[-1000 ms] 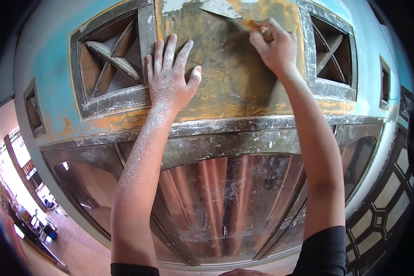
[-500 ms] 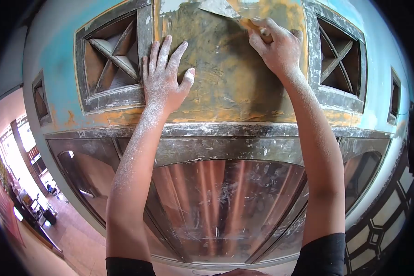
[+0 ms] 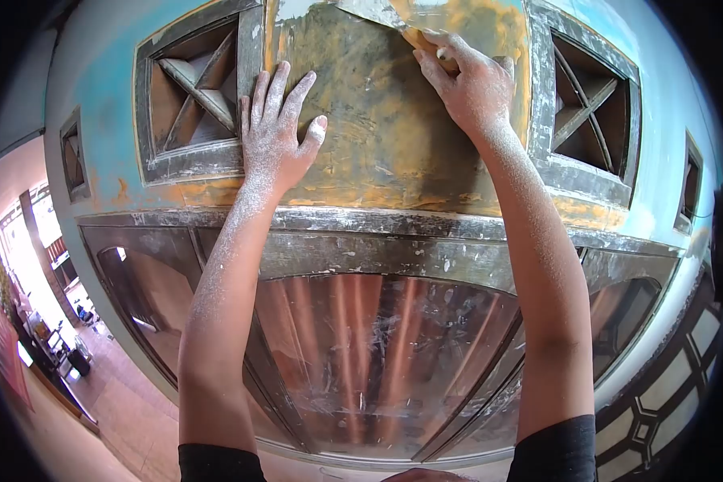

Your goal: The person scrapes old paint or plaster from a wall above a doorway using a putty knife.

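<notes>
My right hand (image 3: 478, 92) is closed around the handle of a scraper (image 3: 373, 11), whose broad thin blade points up and left at the top of the view. The blade lies against or very close to a patchy ochre and grey wall panel (image 3: 369, 120); exact contact is hard to tell. Fingers spread, my left hand (image 3: 279, 140) rests flat at the panel's left edge, beside the left vent's frame. White dust coats both hands and forearms. Part of the scraper's handle is hidden in my grip.
Wooden vents with crossed bars flank the panel, one left (image 3: 193, 92) and one right (image 3: 590, 104). Below runs a worn wooden beam (image 3: 377, 221) over glazed panes (image 3: 369, 353) with reddish curtains behind. A bright doorway (image 3: 36, 241) opens at far left; a patterned grille (image 3: 659, 402) stands at lower right.
My right hand and the scraper have shifted slightly left across the panel. My left hand sits slightly further left, still spread flat. The whole view has moved a little.
</notes>
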Action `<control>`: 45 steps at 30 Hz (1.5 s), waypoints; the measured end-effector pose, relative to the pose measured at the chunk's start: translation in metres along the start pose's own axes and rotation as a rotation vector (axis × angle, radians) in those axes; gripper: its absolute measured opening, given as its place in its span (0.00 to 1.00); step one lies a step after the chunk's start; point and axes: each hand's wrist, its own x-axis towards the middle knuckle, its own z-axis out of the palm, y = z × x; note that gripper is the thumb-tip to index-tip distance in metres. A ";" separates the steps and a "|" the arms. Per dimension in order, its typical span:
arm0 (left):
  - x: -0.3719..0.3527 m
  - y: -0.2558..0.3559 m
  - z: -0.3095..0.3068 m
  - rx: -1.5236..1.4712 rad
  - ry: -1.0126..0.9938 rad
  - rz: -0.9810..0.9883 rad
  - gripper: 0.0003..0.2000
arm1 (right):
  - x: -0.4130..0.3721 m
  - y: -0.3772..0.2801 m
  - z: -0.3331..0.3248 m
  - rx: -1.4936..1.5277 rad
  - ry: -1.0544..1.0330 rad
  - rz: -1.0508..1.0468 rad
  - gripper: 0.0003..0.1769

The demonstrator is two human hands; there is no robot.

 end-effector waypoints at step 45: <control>0.061 -0.012 0.022 0.074 0.097 0.030 0.35 | -0.055 -0.061 0.002 -0.105 0.020 0.277 0.14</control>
